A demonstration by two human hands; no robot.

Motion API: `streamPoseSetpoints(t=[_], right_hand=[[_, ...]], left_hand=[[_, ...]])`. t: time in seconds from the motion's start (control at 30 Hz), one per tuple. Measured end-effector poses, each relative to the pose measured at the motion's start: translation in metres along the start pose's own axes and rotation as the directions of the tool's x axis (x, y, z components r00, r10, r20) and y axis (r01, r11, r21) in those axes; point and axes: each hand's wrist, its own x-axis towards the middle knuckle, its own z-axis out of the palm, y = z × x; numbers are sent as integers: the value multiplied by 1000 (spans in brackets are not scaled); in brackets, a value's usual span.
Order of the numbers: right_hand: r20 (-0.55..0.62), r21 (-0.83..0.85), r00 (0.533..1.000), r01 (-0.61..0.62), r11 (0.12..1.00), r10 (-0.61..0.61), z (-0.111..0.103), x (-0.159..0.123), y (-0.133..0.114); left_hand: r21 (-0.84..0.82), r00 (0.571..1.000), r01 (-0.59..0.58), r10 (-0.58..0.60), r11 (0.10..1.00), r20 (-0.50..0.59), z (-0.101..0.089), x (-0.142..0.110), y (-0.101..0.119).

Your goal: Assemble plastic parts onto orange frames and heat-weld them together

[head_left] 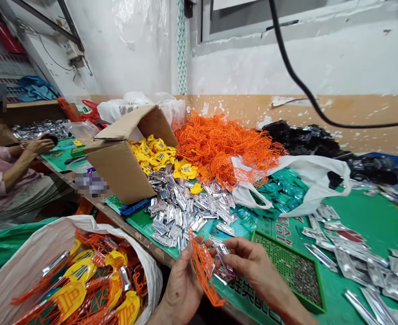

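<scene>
Glossy orange plastic lattice [202, 271], shiny silver metallic pieces [185, 210], matt brown cardboard box [118, 169], thin white plastic bag [316, 180]

The left hand [182, 289] rises from the bottom edge at six o'clock, its fingers [195, 248] curled inward in a pinch. The right hand [249, 266] sits just beside it, its forearm [280, 293] running off toward four o'clock, fingers reaching toward nine o'clock, also pinching.
</scene>
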Motion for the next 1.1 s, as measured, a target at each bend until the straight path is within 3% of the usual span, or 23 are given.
streamPoseSetpoints(t=[0.17, 0.33, 0.43, 0.53, 0.63, 0.73, 0.83, 0.97, 1.1], right_hand=[[-31, -335, 989, 129, 933, -148, -3, 3, 12], [66, -729, 931, 290, 620, -358, -4, 4, 23], [148, -789, 901, 356, 501, -409, 0, 2, 25], [203, -763, 868, 430, 482, -454, -1, 0, 21], [118, -793, 861, 381, 476, -494, -11, 7, 8], [35, -856, 875, 276, 437, -484, -25, 29, -13], [37, -896, 886, 234, 377, -462, -30, 66, -36], [27, -952, 914, 146, 268, -404, -20, 128, -56], [-3, -990, 945, 43, 132, -328, -14, 177, -60]], left_hand=[[-28, 999, 4, -6, 1000, -52, 3, 1, 6], [-54, 998, -14, 11, 998, -60, 4, 2, 13], [-40, 999, -26, 25, 999, -35, 6, 6, 14], [-28, 1000, -17, 17, 999, 5, 9, 12, 13], [-34, 999, 15, -13, 999, 46, 10, 20, 13], [-51, 995, 69, -65, 996, 81, 6, 26, 14], [-69, 985, 105, -95, 992, 141, 0, 30, 14], [-65, 962, 140, -120, 988, 245, -6, 31, 14], [-73, 958, 165, -143, 984, 248, -9, 33, 14]])
